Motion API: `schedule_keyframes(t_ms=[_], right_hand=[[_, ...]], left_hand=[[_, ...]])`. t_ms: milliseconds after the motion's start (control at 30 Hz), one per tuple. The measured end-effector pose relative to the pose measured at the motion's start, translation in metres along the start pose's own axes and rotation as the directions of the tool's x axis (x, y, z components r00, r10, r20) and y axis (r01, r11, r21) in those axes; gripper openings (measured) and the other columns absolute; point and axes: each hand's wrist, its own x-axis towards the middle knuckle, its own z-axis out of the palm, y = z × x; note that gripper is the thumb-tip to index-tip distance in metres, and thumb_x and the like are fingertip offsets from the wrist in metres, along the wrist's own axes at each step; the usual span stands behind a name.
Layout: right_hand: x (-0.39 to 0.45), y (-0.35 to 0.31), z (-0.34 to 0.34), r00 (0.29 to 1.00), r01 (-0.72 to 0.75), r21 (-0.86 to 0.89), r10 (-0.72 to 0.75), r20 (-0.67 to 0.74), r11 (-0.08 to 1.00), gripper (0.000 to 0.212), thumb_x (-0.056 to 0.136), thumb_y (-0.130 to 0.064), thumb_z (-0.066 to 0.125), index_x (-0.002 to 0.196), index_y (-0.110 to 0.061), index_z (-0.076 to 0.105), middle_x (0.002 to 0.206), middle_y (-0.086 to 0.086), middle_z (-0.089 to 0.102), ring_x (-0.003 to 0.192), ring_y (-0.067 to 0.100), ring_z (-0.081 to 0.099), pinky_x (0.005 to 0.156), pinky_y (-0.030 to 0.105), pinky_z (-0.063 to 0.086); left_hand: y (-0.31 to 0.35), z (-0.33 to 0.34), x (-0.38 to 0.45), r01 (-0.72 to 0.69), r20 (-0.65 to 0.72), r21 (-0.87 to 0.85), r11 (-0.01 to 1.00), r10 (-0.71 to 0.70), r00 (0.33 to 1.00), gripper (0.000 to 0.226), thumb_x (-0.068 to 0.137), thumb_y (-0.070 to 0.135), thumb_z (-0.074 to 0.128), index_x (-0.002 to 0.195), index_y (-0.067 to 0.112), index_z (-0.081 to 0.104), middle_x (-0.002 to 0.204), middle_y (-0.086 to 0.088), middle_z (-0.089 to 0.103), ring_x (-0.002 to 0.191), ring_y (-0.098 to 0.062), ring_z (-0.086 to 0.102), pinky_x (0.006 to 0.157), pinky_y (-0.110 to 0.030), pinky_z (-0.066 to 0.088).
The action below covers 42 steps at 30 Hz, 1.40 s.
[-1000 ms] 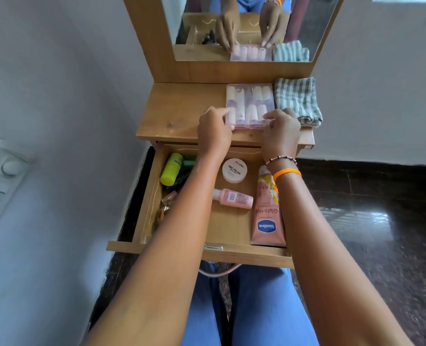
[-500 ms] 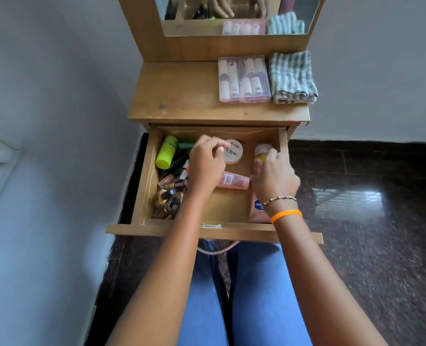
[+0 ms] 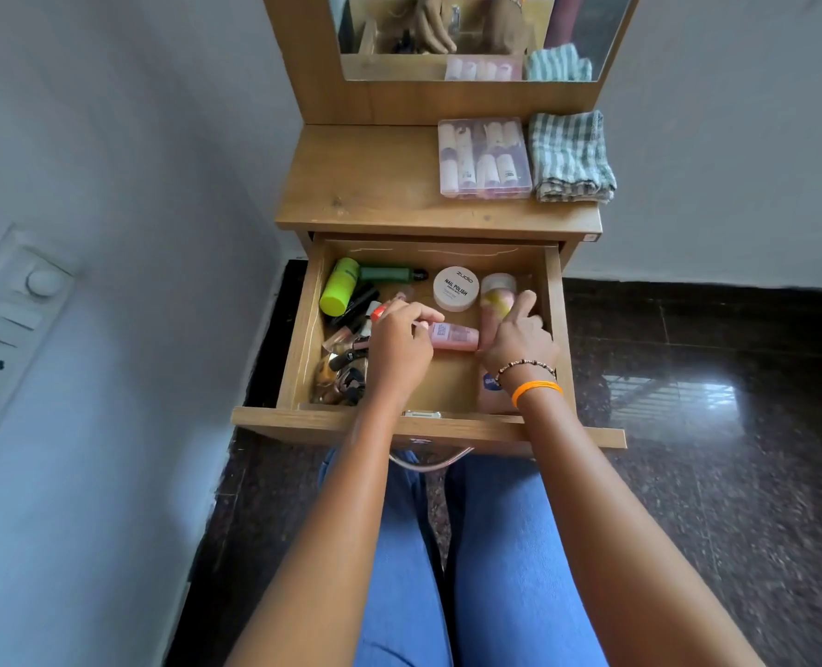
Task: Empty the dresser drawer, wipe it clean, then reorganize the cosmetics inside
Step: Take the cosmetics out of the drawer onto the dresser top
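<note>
Both hands have come away from the clear case of small bottles (image 3: pixel 485 158), which a moment ago they were setting down and which now sits alone at the back right of the tabletop (image 3: pixel 375 185), touching the folded checked cloth (image 3: pixel 571 158) at its three o'clock. They are down in the open drawer (image 3: pixel 555 300) now. The left hand (image 3: pixel 399 349) curls its fingers around the cap end of the small pink bottle (image 3: pixel 454 337) lying across the middle of the drawer; it looks like a grip, though the fingertips hide the exact contact. The right hand (image 3: pixel 517 337) is clasped on the upper part of the pink lotion tube (image 3: pixel 495 293) that runs along the drawer's right wall, forefinger stretched toward the tube's cap at twelve o'clock. From the pink bottle, the round white nail-polish remover tub (image 3: pixel 456 288) sits at twelve o'clock, the yellow-green bottle (image 3: pixel 339 286) and dark green tube (image 3: pixel 389 273) at about ten, and a jumble of small polishes and lipsticks (image 3: pixel 346 363) fills the left side at nine. So the emptying has only begun: one item is out, most cosmetics remain inside, and I would guess the bottle and the tube go up to the tabletop next, with the cloth waiting for the wiping.
</note>
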Motion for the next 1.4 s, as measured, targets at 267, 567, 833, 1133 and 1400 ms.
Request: schedule_keyframes(t_ms=[267,567,833,1133,1400], right_hand=[[-0.021,-0.001,-0.061,0.973,0.118,0.338,-0.177,0.148,0.934,0.052,0.079,-0.024,0.070,0.112,-0.005,0.035,0.081,-0.002,0.046,0.080,0.023,0.057,0.077,0.040,0.051],[0.034,-0.065,-0.108,0.990,-0.072,0.922,-0.087,0.113,0.381,0.026,0.093,-0.019,0.045,0.112,-0.003,0.052,0.080,0.004,0.057,0.057,0.009,0.058,0.038,0.011,0.042],[0.110,-0.110,-0.087,0.987,-0.126,0.990,0.104,0.120,0.058,0.051,0.080,0.000,0.064,0.106,-0.012,0.022,0.125,0.018,0.045,0.101,0.028,0.061,0.045,0.025,0.052],[0.072,-0.091,-0.079,0.991,0.021,0.967,-0.136,0.014,0.253,0.024,0.088,0.012,0.040,0.095,-0.002,0.057,0.083,0.008,0.060,0.064,0.010,0.066,0.058,0.016,0.055],[0.023,-0.041,-0.006,0.894,0.352,0.085,-0.361,0.266,0.932,0.027,0.082,-0.009,0.053,0.102,-0.017,0.069,0.111,0.013,0.066,0.102,0.031,0.061,0.087,0.033,0.048]], left_hand=[[0.004,-0.012,-0.004,0.021,-0.022,-0.046,0.999,-0.022,1.000,0.031,0.088,-0.007,0.046,0.093,0.009,0.071,0.107,-0.003,0.060,0.118,-0.020,0.054,0.093,-0.024,0.040],[0.013,-0.014,0.000,-0.016,-0.020,-0.058,0.998,0.015,1.000,0.031,0.091,-0.005,0.043,0.094,0.012,0.069,0.107,-0.001,0.060,0.094,-0.006,0.054,0.067,0.003,0.036],[0.010,-0.010,0.015,0.004,-0.025,-0.063,0.998,-0.005,1.000,0.030,0.090,-0.003,0.044,0.095,0.011,0.070,0.099,0.006,0.057,0.093,-0.013,0.059,0.079,-0.018,0.043],[-0.009,-0.015,0.017,0.100,-0.115,0.138,0.985,-0.085,0.990,0.034,0.089,-0.007,0.045,0.103,0.012,0.068,0.112,-0.002,0.060,0.095,-0.012,0.057,0.073,-0.020,0.039],[-0.030,-0.020,0.013,0.134,-0.078,0.338,0.932,-0.114,0.990,0.030,0.085,-0.005,0.058,0.110,0.010,0.065,0.121,-0.009,0.054,0.107,-0.026,0.057,0.084,-0.034,0.051]])
